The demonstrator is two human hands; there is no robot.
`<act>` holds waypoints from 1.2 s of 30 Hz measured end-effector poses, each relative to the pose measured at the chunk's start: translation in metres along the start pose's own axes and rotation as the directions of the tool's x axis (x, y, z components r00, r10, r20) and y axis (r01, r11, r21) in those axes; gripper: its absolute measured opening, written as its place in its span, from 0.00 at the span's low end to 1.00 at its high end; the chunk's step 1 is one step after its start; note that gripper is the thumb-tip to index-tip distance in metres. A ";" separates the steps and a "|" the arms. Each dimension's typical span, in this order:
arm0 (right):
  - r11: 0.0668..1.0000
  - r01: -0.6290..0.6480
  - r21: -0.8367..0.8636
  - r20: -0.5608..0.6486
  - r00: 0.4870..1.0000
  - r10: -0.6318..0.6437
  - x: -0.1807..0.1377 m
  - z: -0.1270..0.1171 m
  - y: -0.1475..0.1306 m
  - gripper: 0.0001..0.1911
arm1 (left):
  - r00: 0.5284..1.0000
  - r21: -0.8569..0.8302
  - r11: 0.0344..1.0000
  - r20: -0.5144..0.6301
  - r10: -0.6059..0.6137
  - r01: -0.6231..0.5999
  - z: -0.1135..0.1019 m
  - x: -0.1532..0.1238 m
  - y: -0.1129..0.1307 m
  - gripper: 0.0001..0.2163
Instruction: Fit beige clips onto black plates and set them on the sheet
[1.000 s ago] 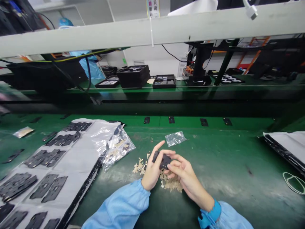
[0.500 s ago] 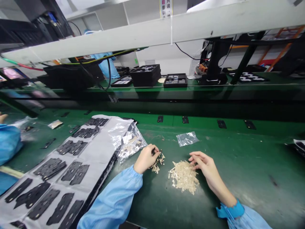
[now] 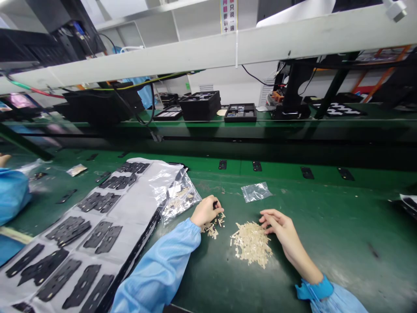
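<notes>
The left hand (image 3: 207, 211) is closed in a pinch at the small scattered pile of cream and dark bits (image 3: 213, 229); a dark spot shows by its fingertips, though I cannot tell whether it is a held piece. The right hand (image 3: 278, 224) has its fingers loosely bent and parted, their tips at the upper right edge of the larger heap of thin cream-coloured strips (image 3: 252, 244). Whether those tips press on the strips is hard to tell.

A strip of the green, smooth-topped table (image 3: 329, 230) separates the two piles, and a broad stretch of it runs rightward from the right hand. The left side is tighter: the clear plastic bag of cream and dark pieces (image 3: 181, 198) lies just beyond the left wrist, overlapping the black border of the long pale-grey sheet (image 3: 132, 206). That sheet carries rows of flat black plates with cut-outs (image 3: 109, 239), and its border slants down beside the left sleeve.

Beyond the heap lies a small, crumpled clear plastic bag (image 3: 256, 191), well apart from the table's far edge. Four small black rectangular plates (image 3: 307, 173) are spaced along that edge, below the raised green shelf (image 3: 202, 124). Another person's blue sleeve (image 3: 13, 193) reaches in at the far left.
</notes>
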State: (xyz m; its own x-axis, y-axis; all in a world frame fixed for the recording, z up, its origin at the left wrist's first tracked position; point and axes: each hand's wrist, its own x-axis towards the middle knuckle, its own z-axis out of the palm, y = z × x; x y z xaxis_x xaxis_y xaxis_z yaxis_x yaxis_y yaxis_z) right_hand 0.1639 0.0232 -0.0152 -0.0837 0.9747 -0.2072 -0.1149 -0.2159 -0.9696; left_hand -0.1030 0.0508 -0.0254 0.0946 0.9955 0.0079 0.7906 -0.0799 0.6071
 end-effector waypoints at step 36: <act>0.994 0.060 0.086 0.225 0.971 -0.078 -0.019 0.018 -0.010 0.14 | 0.868 -0.868 0.162 0.488 0.092 0.470 0.001 -0.027 0.069 0.13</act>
State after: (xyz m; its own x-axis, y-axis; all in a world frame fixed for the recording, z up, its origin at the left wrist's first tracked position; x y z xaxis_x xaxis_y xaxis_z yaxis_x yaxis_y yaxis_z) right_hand 0.1491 0.0060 0.0009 -0.2950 0.9507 -0.0960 -0.2041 -0.1608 -0.9656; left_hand -0.0500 0.0181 0.0154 0.4497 0.8320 -0.3249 -0.3525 0.4995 0.7913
